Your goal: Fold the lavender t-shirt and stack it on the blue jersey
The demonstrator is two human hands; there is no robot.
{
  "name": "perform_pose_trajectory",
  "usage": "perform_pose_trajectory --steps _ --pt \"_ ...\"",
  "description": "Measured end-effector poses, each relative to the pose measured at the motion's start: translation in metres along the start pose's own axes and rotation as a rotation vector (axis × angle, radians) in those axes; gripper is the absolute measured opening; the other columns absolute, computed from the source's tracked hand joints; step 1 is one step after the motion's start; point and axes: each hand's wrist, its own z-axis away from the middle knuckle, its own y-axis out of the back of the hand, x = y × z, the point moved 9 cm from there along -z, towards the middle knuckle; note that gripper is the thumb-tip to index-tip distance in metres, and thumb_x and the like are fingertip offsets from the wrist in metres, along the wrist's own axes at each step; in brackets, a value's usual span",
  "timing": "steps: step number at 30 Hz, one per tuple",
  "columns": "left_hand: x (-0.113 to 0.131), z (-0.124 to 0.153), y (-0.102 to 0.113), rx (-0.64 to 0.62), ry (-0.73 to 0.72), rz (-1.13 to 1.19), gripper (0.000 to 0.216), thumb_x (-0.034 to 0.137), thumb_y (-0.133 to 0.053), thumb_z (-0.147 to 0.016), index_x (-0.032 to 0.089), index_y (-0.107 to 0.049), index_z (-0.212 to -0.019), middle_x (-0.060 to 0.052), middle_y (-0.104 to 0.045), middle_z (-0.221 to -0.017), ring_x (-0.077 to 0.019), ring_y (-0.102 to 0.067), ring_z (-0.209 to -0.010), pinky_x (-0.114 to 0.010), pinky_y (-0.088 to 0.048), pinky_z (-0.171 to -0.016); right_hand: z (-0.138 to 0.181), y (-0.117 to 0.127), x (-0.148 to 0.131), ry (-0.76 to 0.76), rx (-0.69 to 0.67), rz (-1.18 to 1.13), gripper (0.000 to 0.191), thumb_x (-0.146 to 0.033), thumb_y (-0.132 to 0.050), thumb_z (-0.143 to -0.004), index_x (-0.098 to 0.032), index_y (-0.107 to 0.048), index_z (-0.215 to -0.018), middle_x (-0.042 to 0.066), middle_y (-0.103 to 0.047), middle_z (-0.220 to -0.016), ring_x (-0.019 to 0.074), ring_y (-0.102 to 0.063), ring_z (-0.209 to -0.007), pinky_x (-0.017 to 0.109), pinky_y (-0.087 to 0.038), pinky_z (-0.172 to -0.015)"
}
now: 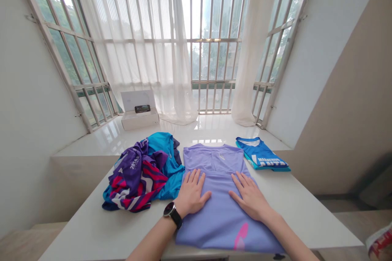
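Both the left hand (191, 193) and right hand (249, 197) lie spread flat on the lilac shirt (220, 216), its near hem cut off below them.

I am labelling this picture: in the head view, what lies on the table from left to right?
Shirt pile → left hand → right hand → blue shirt. The lilac shirt under both hands is left out.
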Motion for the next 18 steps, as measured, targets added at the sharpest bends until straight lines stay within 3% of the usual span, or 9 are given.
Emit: perform_pose_trajectory --steps 3,5,7,10,11,14,16,18 --pt "-0.004 -0.01 0.006 0.02 0.005 -0.001 0.069 0.055 -0.042 -0.097 0.014 -0.035 -0.153 -0.016 -0.029 -0.16 -0.0338 -0.021 -0.15 -0.055 -0.019 -0.121 -0.016 0.009 0.0 0.02 0.014 -0.018 0.073 -0.063 -0.035 -0.094 -0.018 -0.039 -0.152 0.015 -0.033 -0.16 0.0321 -0.027 -0.148 0.053 -0.025 -0.121" --pt "-0.002 -0.009 0.015 0.052 0.014 -0.006 0.066 0.049 -0.043 -0.098 0.013 -0.035 -0.153 -0.017 -0.03 -0.16 -0.0335 -0.022 -0.149 -0.055 -0.02 -0.121 -0.014 0.023 -0.002 0.023 0.1 -0.029 0.067 -0.055 -0.04 -0.095 -0.014 -0.044 -0.148 0.017 -0.036 -0.158 0.0331 -0.029 -0.147 0.053 -0.027 -0.12" --pt "0.005 0.004 0.025 0.098 -0.005 -0.019 0.063 0.044 -0.044 -0.099 0.013 -0.035 -0.152 -0.017 -0.028 -0.16 -0.0331 -0.021 -0.15 -0.055 -0.02 -0.121 0.003 0.037 -0.006 0.041 0.225 -0.039 0.057 -0.048 -0.041 -0.096 -0.015 -0.054 -0.141 0.017 -0.042 -0.155 0.033 -0.031 -0.146 0.052 -0.03 -0.119" --pt "0.023 0.045 0.028 0.117 -0.134 -0.02 0.063 0.046 -0.045 -0.099 0.018 -0.031 -0.154 -0.013 -0.024 -0.163 -0.0315 -0.019 -0.15 -0.052 -0.022 -0.121 0.054 0.041 -0.011 0.106 0.332 -0.064 0.047 -0.048 -0.043 -0.096 -0.027 -0.06 -0.135 0.008 -0.046 -0.154 0.0309 -0.035 -0.145 0.05 -0.037 -0.116" --pt "0.028 0.061 0.022 0.094 -0.185 -0.017 0.066 0.05 -0.044 -0.099 0.021 -0.026 -0.156 -0.012 -0.023 -0.163 -0.0309 -0.021 -0.15 -0.05 -0.027 -0.12 0.073 0.035 -0.011 0.134 0.33 -0.064 0.05 -0.049 -0.048 -0.094 -0.032 -0.054 -0.141 0.005 -0.042 -0.156 0.0313 -0.034 -0.145 0.05 -0.038 -0.115" --pt "0.033 0.104 -0.005 0.054 -0.296 -0.058 0.089 0.064 -0.054 -0.089 0.021 -0.019 -0.158 -0.016 -0.029 -0.16 -0.0355 -0.031 -0.146 -0.05 -0.036 -0.115 0.123 0.013 -0.007 0.245 0.347 -0.007 0.089 -0.056 -0.066 -0.078 -0.038 -0.026 -0.155 0.004 -0.042 -0.155 0.0374 -0.045 -0.138 0.054 -0.046 -0.107" --pt "0.031 0.12 -0.022 0.066 -0.337 -0.109 0.101 0.066 -0.063 -0.082 0.019 -0.018 -0.158 -0.019 -0.034 -0.157 -0.0382 -0.037 -0.142 -0.05 -0.038 -0.113 0.143 0.001 0.001 0.273 0.372 0.042 0.094 -0.047 -0.068 -0.078 -0.039 -0.017 -0.157 0.003 -0.045 -0.152 0.0359 -0.053 -0.131 0.051 -0.051 -0.102" --pt "0.029 0.129 -0.031 0.115 -0.358 -0.149 0.099 0.057 -0.068 -0.083 0.02 -0.017 -0.159 -0.019 -0.039 -0.154 -0.0375 -0.044 -0.138 -0.049 -0.042 -0.111 0.154 -0.003 0.012 0.285 0.423 0.062 0.088 -0.03 -0.061 -0.081 -0.042 -0.016 -0.156 -0.001 -0.051 -0.148 0.0312 -0.059 -0.125 0.045 -0.055 -0.097"
